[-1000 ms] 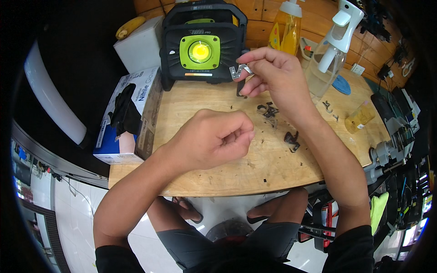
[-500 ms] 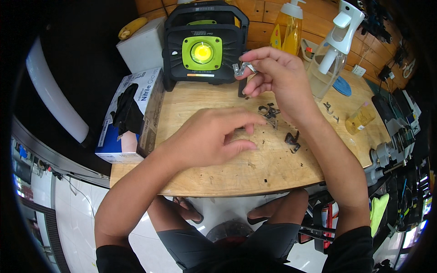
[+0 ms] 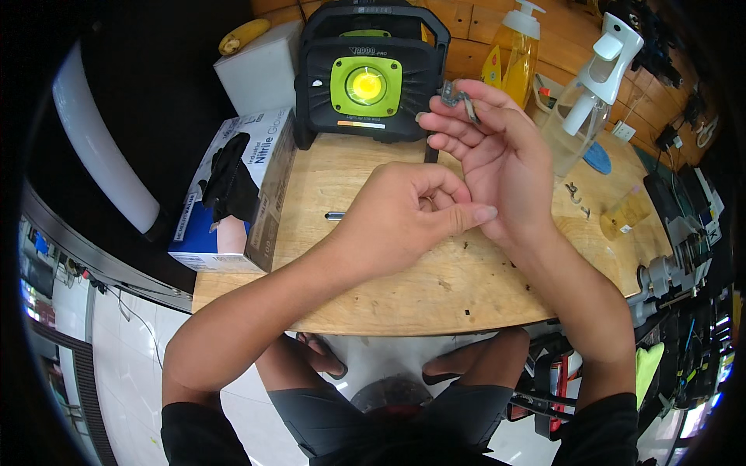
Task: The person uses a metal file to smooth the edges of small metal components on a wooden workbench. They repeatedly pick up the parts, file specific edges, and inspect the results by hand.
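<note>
A small bent silver metal piece (image 3: 458,99) is held between the fingertips of my right hand (image 3: 493,144), whose palm is turned partly toward me beside the work light (image 3: 330,116). My left hand (image 3: 412,213) is just below and left, overlapping the right palm, with thumb and index finger pinched together; anything between them is hidden. A slim silver-and-black item (image 3: 336,216) lies on the wooden table (image 3: 350,303) left of that hand. Small dark bent pieces (image 3: 575,194) lie to the right; the pile in the middle is mostly hidden behind my hands.
A glove box (image 3: 221,225) stands at the left, with a white box (image 3: 252,74) and banana (image 3: 241,36) behind it. An orange pump bottle (image 3: 509,54), spray bottle (image 3: 590,93), blue round pad (image 3: 597,158) and small amber container (image 3: 622,213) line the right side.
My left hand has moved up and right toward my right palm and closed into a pinch. My right hand has turned and shifted right, taking the metal piece higher.
</note>
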Available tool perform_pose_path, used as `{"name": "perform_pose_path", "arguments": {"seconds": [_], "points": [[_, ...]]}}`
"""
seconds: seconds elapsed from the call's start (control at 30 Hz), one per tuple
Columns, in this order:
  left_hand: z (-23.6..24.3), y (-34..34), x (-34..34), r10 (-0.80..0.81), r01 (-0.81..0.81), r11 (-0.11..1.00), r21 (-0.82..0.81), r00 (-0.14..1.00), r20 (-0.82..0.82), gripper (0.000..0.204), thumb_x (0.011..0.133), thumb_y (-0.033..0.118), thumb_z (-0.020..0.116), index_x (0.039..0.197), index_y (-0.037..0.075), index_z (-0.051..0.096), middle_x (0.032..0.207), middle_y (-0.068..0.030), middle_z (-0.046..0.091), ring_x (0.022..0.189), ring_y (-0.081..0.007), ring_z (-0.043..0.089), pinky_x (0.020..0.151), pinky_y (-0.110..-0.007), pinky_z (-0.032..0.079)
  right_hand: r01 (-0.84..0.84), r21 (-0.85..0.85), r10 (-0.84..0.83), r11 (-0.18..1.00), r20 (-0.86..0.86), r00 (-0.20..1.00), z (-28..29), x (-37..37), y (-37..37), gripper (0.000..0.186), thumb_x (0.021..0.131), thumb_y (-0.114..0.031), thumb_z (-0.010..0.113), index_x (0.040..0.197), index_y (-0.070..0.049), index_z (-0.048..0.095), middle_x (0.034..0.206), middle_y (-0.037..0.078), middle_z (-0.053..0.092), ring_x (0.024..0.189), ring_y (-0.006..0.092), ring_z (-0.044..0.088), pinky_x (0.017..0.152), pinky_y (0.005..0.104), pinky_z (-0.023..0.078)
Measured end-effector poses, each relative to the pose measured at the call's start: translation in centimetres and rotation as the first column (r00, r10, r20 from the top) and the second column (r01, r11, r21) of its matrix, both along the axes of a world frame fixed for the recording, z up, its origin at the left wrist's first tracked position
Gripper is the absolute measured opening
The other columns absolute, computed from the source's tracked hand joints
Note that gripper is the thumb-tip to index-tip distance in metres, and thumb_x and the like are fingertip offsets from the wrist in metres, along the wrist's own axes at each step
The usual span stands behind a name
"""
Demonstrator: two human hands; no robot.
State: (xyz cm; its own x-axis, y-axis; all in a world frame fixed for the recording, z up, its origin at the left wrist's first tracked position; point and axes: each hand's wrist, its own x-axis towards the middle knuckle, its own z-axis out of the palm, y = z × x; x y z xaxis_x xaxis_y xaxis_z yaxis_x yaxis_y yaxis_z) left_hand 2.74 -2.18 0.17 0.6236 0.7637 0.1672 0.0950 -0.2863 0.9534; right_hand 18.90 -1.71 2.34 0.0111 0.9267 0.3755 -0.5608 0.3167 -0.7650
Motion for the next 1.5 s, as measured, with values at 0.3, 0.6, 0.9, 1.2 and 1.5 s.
{"name": "perform_pose_path", "arguments": {"seconds": [0.3, 0.6, 0.9, 1.2, 1.5], "points": [[-1.1, 0.5, -0.6, -0.115, 0.112, 0.989, 0.099, 0.993, 0.029, 0.016, 0.103, 0.017, 0.067, 0.097, 0.003, 0.069, 0.073, 0.0038, 0.059, 0.066, -0.0031, 0.055, 0.061, -0.022, 0.043, -0.079, -0.007, 0.078, 0.997, -0.058, 0.995, -0.6, 1.0, 0.7, 0.031, 0.102, -0.015, 0.048, 0.124, 0.003, 0.06, 0.11, 0.024, 0.071, 0.098, 0.0333, 0.072, 0.087, 0.0414, 0.056], [0.0, 0.8, -1.4, -0.08, 0.076, 0.996, -0.052, 0.993, -0.086, 0.033, 0.107, 0.033, 0.064, 0.091, 0.005, 0.068, 0.066, 0.0053, 0.052, 0.057, -0.0028, 0.048, 0.053, -0.023, 0.037, -0.037, 0.009, 0.036, 0.999, 0.017, 0.999, -0.6, 1.4, 1.1, 0.03, 0.101, -0.012, 0.047, 0.124, 0.004, 0.06, 0.107, 0.026, 0.071, 0.094, 0.0315, 0.073, 0.084, 0.039, 0.057], [0.0, -0.3, -0.3, -0.05, 0.052, 0.994, -0.099, 0.998, 0.022, 0.022, 0.102, 0.026, 0.073, 0.098, 0.004, 0.075, 0.07, 0.0049, 0.061, 0.06, -0.0016, 0.047, 0.054, -0.021, 0.038, 0.006, 0.037, -0.004, 0.999, -0.059, 0.998, -0.7, 0.2, -0.2, 0.03, 0.1, -0.012, 0.047, 0.123, 0.006, 0.059, 0.106, 0.025, 0.07, 0.094, 0.032, 0.072, 0.085, 0.0406, 0.056], [1.0, -0.2, -1.9, 0.149, -0.078, 0.951, 0.3, 0.964, -0.22, 0.019, 0.092, 0.013, 0.082, 0.108, 0.004, 0.08, 0.076, 0.004, 0.068, 0.062, -0.0023, 0.048, 0.057, -0.021, 0.038, 0.023, 0.075, -0.034, 0.997, 0.147, 0.989, -0.5, 1.3, 1.3, 0.026, 0.101, -0.008, 0.05, 0.119, 0.006, 0.063, 0.1, 0.021, 0.072, 0.087, 0.0285, 0.074, 0.08, 0.0359, 0.057], [0.4, 0.2, -2.0, 0.131, -0.06, 0.952, 0.302, 0.967, -0.218, 0.017, 0.093, 0.018, 0.082, 0.098, 0.003, 0.077, 0.074, 0.0043, 0.064, 0.067, -0.0034, 0.05, 0.061, -0.023, 0.042, 0.007, 0.155, -0.057, 0.988, 0.321, 0.945, -0.4, 0.7, 0.9, 0.024, 0.103, -0.009, 0.054, 0.119, 0.007, 0.064, 0.095, 0.017, 0.073, 0.082, 0.023, 0.075, 0.074, 0.0314, 0.058]]}}
